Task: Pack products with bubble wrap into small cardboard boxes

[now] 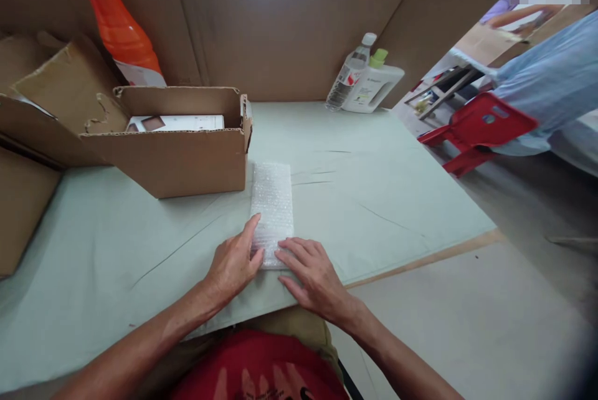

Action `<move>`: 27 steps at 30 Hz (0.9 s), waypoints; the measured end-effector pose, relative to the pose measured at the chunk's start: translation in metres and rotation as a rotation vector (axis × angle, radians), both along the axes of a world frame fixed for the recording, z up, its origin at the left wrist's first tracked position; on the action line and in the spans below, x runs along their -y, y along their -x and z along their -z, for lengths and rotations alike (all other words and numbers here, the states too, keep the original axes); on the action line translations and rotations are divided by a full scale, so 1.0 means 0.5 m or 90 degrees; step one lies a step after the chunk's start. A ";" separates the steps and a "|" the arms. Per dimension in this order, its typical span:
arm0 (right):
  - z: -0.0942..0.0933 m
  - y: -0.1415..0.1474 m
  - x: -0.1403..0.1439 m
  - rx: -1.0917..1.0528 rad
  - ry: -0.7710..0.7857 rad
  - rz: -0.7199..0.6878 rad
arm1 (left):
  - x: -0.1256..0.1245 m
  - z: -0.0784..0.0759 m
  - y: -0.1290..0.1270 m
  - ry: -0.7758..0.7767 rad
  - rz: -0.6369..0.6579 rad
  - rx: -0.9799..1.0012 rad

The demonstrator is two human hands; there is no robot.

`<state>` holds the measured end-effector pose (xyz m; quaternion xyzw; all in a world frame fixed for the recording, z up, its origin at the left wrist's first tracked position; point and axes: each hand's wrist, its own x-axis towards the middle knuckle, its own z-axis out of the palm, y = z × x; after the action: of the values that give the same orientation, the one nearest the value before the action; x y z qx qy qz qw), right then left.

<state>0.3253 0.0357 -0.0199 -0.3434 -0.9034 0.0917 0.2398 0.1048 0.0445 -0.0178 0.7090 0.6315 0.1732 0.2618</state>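
A flat rectangular packet in bubble wrap [271, 200] lies lengthwise on the pale green table cover [387, 188], near the front edge. At its left side, my left hand [236, 263] touches the wrap with thumb and forefinger apart. My right hand [313, 275] rests its fingertips on the packet's near right corner, the fingers spread and the thumb out over the cover. Neither hand is closed around it. What the wrap encloses cannot be made out. Just beyond my left hand stands an open cardboard box [200, 163] with a white box [196, 123] inside.
An orange bottle [124, 32] stands behind the cardboard box. A clear water bottle [350, 73] and a white jug [374, 88] lean by the cardboard back wall [289, 20]. More cardboard [23, 207] is at far left. At right are a red chair [490, 126] and another person.
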 end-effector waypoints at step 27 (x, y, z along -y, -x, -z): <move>-0.008 0.000 -0.007 -0.058 0.095 -0.023 | 0.090 -0.002 0.033 -0.251 0.167 0.099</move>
<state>0.3250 0.0391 -0.0160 -0.3392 -0.8883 0.1789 0.2527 0.0883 -0.0007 -0.0168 0.8071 0.4657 0.3116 0.1864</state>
